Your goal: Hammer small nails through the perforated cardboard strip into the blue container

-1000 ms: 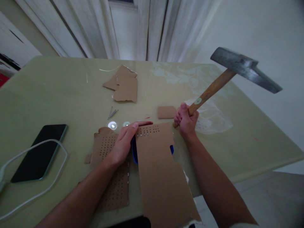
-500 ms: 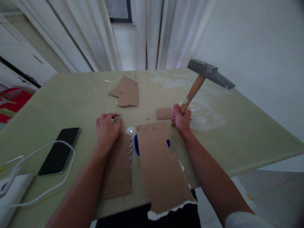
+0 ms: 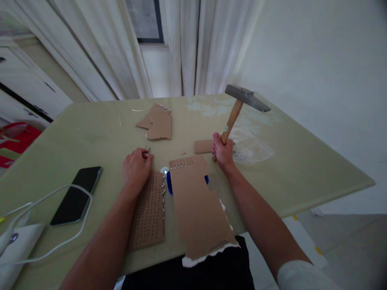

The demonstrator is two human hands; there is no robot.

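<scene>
My right hand (image 3: 223, 151) is wrapped round the wooden handle of a hammer (image 3: 247, 96), its steel head raised up and to the right. Beyond the perforated cardboard (image 3: 149, 213), my left hand (image 3: 136, 167) rests with its fingers pinched on small, thin metal pieces (image 3: 148, 150), too small to name surely. Between my arms lies a larger torn cardboard sheet (image 3: 196, 205) with rows of holes at its far end. Under that sheet a blue object (image 3: 169, 183) shows only at its edges. A small round clear piece (image 3: 164, 170) sits between the two cardboards.
Torn cardboard scraps (image 3: 160, 124) lie farther back, and a small cardboard strip (image 3: 202, 146) is beside my right hand. Clear plastic film (image 3: 252, 150) spreads to the right. At left are a phone (image 3: 77, 195), a white cable (image 3: 87, 213) and a white power strip (image 3: 22, 251).
The hammer head has swung left and slightly lower in view, the handle now more upright. My left fingers have shifted a little around the metal pieces. The whole view has tilted slightly.
</scene>
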